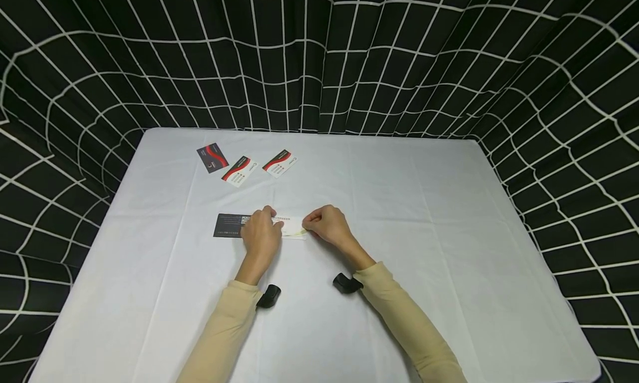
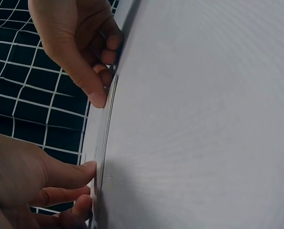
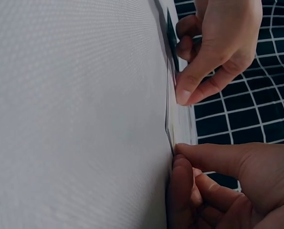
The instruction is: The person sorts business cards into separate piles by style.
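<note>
A long narrow folded leaflet (image 1: 228, 226) lies across the table, dark at its left end and white towards the right. A small QR code shows beside my left hand (image 1: 262, 233), which presses on the leaflet's middle with thumb and fingertips and hides part of it. At the white end, my right hand (image 1: 328, 225) pinches the edge between thumb and forefinger. Seen side-on in the right wrist view, the leaflet (image 3: 168, 109) has thin layers and its end bends up slightly at the right fingertips. The left wrist view shows the leaflet (image 2: 107, 133) edge-on, between both hands.
Farther back on the left lie a dark card (image 1: 212, 157) with a red stripe and two white, red and black cards, one in the middle (image 1: 239, 171) and one to its right (image 1: 279, 164). A white cloth covers the table (image 1: 399, 205); black netted curtains (image 1: 319, 56) surround it.
</note>
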The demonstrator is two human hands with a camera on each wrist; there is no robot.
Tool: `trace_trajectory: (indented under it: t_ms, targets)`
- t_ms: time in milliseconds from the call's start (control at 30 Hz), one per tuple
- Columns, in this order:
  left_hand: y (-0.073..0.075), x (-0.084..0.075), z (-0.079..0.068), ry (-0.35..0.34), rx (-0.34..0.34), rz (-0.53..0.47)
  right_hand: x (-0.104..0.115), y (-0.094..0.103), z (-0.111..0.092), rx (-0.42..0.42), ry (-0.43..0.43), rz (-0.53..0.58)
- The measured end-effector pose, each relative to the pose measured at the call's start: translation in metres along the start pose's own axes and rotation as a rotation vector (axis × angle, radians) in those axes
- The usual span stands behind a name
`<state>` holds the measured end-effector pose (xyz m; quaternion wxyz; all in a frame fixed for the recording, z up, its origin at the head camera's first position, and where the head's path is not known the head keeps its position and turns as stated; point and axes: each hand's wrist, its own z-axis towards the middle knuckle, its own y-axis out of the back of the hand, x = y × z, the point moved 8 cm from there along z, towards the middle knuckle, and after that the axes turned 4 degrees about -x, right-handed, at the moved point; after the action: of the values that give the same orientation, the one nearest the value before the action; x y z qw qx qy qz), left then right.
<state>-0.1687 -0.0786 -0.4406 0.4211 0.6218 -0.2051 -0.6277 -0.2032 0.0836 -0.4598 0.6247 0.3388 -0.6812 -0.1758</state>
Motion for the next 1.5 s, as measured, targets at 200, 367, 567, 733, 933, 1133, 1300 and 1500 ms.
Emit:
trace_trajectory:
  t_ms: [200, 367, 567, 733, 933, 1133, 1300, 1500]
  targets:
    - [0.003, 0.004, 0.007, 0.001, 0.031, 0.020, 0.003, -0.004, 0.007, 0.049, 0.022, 0.049]
    - [0.008, 0.006, 0.016, 0.007, 0.040, 0.005, 0.008, -0.002, 0.013, 0.038, 0.017, 0.102]
    - [0.014, 0.003, 0.035, -0.003, 0.035, 0.005, 0.021, 0.005, 0.032, -0.017, 0.030, 0.037]
    - [0.009, -0.002, 0.058, 0.005, 0.055, 0.013, 0.029, 0.008, 0.059, -0.021, 0.044, -0.039]
    - [-0.022, -0.018, 0.090, 0.008, 0.125, 0.078, 0.039, 0.013, 0.101, -0.061, 0.025, -0.176]
    - [-0.042, -0.016, 0.114, 0.043, 0.113, 0.174, 0.060, -0.004, 0.140, -0.051, 0.012, -0.379]
    - [-0.048, -0.010, 0.118, 0.052, 0.128, 0.167, 0.065, -0.015, 0.154, -0.020, -0.020, -0.574]
    - [-0.043, -0.008, 0.126, 0.071, 0.107, 0.127, 0.065, -0.006, 0.164, -0.012, -0.050, -0.577]
